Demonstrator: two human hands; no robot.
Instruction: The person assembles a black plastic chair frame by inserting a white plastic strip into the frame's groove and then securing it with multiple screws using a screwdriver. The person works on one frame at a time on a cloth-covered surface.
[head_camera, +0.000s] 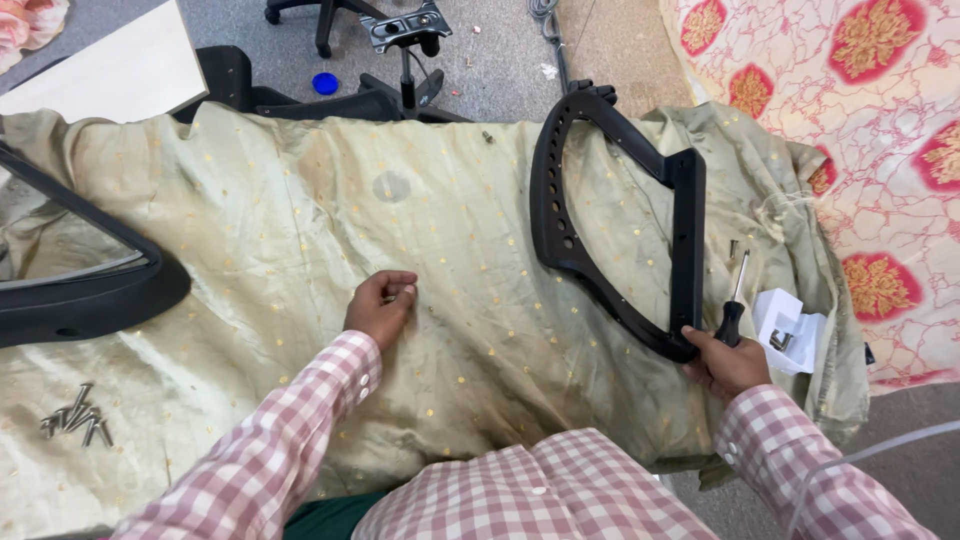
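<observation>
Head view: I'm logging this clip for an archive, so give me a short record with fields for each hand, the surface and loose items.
left hand: curled, fingertips on the green cloth
right hand: grips the black armrest frame at its lower corner, with a screwdriver
surface: cloth spread under both hands
loose items: pile of screws at lower left; white packet beside the right hand

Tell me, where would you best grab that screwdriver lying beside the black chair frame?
By its thick black handle, coming from the near side. The screwdriver lies with its thin metal shaft pointing away, handle end towards the right hand, which grips the black chair frame just beside it.
</observation>
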